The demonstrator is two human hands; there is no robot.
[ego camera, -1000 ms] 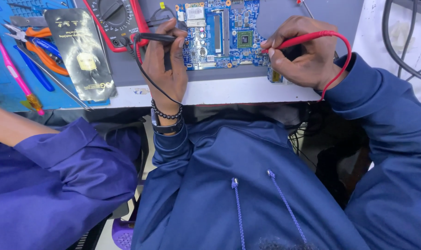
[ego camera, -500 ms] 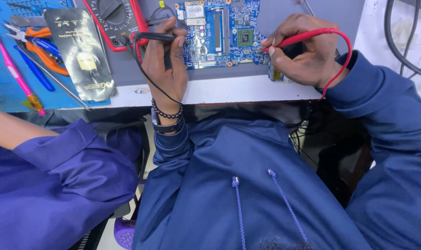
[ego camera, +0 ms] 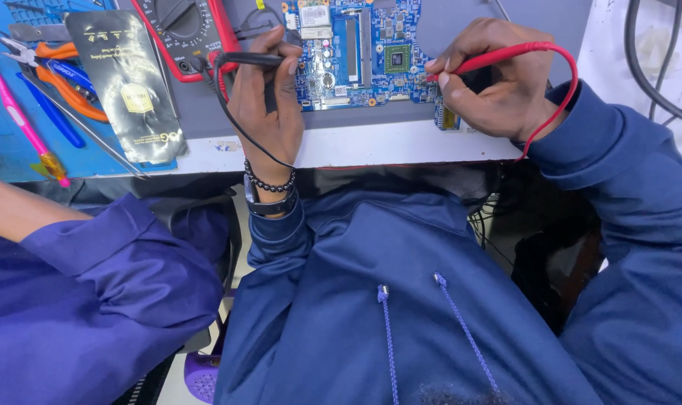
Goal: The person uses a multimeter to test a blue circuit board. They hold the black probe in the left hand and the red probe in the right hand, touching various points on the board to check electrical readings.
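A blue circuit board [ego camera: 360,52] lies on the grey bench top at the upper middle. My left hand [ego camera: 266,105] grips a black test probe [ego camera: 247,58] at the board's left edge, its black lead looping down over my wrist. My right hand [ego camera: 495,79] pinches a red test probe [ego camera: 480,60] at the board's right edge; its red lead [ego camera: 570,82] arcs around the back of my hand. A red-cased multimeter [ego camera: 183,30] sits just left of the board, partly cut off by the top edge.
On a blue mat [ego camera: 3,142] at the left lie orange-handled pliers [ego camera: 63,75], a pink-handled tool [ego camera: 22,120], a blue tool and a black pouch [ego camera: 127,82]. Another person's blue sleeve [ego camera: 93,292] fills the lower left. Dark cables [ego camera: 656,75] hang at the right.
The view has shifted slightly upward on the board. My right hand with the red probe has moved a little up and left. My left hand holds still.
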